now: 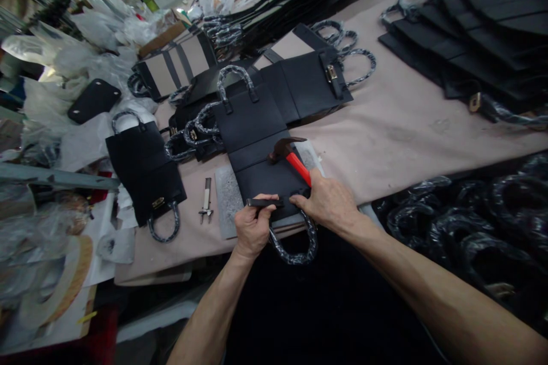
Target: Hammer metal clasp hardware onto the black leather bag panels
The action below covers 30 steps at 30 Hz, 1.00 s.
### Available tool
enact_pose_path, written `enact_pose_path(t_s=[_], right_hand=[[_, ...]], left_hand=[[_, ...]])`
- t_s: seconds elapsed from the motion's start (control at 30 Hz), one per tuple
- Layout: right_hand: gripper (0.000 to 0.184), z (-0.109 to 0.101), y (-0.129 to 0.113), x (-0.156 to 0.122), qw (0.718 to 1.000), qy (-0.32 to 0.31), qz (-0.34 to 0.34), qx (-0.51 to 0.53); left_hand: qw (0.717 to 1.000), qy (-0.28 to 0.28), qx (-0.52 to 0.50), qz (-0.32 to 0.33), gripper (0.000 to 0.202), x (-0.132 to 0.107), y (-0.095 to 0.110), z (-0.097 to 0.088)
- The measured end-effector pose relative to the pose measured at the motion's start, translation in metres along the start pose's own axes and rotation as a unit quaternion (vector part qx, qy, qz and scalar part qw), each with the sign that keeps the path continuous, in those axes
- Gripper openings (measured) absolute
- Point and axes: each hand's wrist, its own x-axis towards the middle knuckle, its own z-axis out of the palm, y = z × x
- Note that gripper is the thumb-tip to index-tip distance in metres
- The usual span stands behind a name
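The bag lay flat on a slab at the near edge of the table, right in front of the person, probably because the slab gave it a hard, steady backing. Its near handle hung over the edge, which seemed to let the body lie level.

The left hand was narrow, thumb and fingers pinched on a dark bar held across the near end of the bag; whether that was a strap or a tool, I could not tell. The pinch looked suited to keeping the bar in place. The right hand was wrapped around the red grip of a hammer, its thumb down near the bag. The grip was held close to the head, likely for control rather than force. The head was over the bag; whether it touched could not be made out.

The bag looked black and smooth, opened out long, with lines running across its middle and a handle in clear, crinkled wrap at each end. A two-legged metal tool lay left of the slab, apart from it but within easy reach
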Motion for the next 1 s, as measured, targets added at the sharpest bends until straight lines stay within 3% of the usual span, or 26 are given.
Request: enact_pose_path(t_s=[0.3,0.53,0.63,0.73,0.83,1.0], right_hand=[[0.049,0.003,0.001,0.000,1.000,0.013,-0.009,0.002],[0.048,0.005,0.006,0.003,0.999,0.023,-0.018,0.017],[0.036,0.000,0.012,0.006,0.997,0.011,-0.037,0.060],[0.029,-0.021,0.018,0.002,0.988,-0.003,-0.077,0.131],[0.032,-0.054,0.020,-0.018,0.978,0.035,-0.137,0.152],[0.034,-0.102,0.018,-0.060,0.949,0.127,-0.289,0.022]], left_hand=[[0.997,0.000,0.063,0.046,0.012,0.005,0.008,0.004],[0.989,-0.054,0.102,0.094,0.012,0.013,0.014,0.009],[0.989,-0.047,0.094,0.106,0.012,0.012,0.010,0.010],[0.989,-0.045,0.082,0.115,0.013,0.011,0.006,0.010],[0.990,-0.054,0.072,0.109,0.014,0.010,0.003,0.011],[0.990,-0.050,0.071,0.110,0.016,0.007,0.000,0.013]])
